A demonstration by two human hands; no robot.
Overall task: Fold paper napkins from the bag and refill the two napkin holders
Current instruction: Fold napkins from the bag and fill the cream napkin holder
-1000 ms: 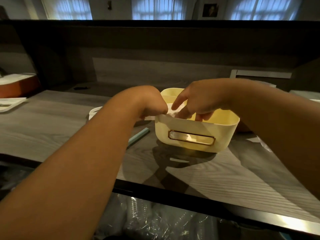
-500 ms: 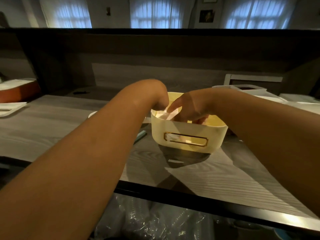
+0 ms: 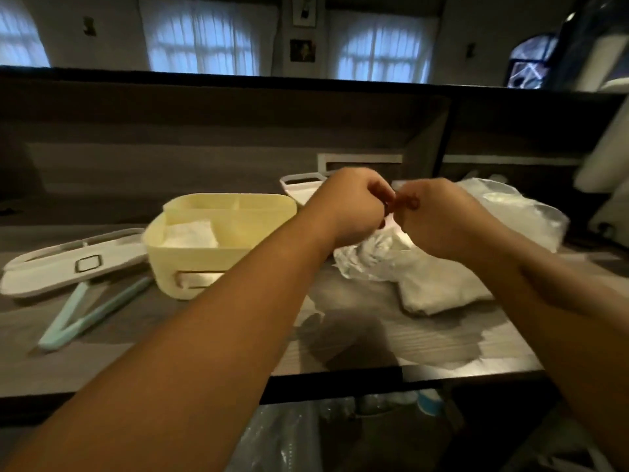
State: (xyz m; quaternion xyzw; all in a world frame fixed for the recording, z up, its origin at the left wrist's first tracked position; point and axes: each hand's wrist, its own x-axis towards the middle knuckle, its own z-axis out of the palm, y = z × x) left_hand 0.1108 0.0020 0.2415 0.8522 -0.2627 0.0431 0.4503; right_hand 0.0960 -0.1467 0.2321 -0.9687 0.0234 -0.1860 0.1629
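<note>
A: Positions of the hands?

B: Left hand (image 3: pixel 350 207) and right hand (image 3: pixel 439 219) are raised together above the clear plastic bag (image 3: pixel 520 212) at the right of the counter (image 3: pixel 391 335). Fingers of both are curled and the fingertips nearly meet. Each grip looks closed, but the frame is blurred there and I cannot tell whether either pinches anything.

A: Napkins?

B: One loose heap of white napkins (image 3: pixel 439 287) lies at the bag's mouth, directly under the hands. A folded stack (image 3: pixel 190 235) sits in the front left compartment of the yellow holder (image 3: pixel 218 264). A slip of white also shows through the slot on the holder's front wall.

A: Holder count?

B: Two. The yellow one, divided into compartments, stands left of the hands. A white holder (image 3: pixel 299 185) stands behind it, partly hidden by the left hand.

A: Other items?

B: One white lid (image 3: pixel 68 264), lying flat, its right end touching the yellow holder's left wall. One pair of pale green tongs (image 3: pixel 85 311), spread in a V, in front of the lid.

A: Edges and room?

B: Bare counter runs from the napkin heap to the dark front edge (image 3: pixel 340 379). A raised dark partition (image 3: pixel 204 107) closes the far side
</note>
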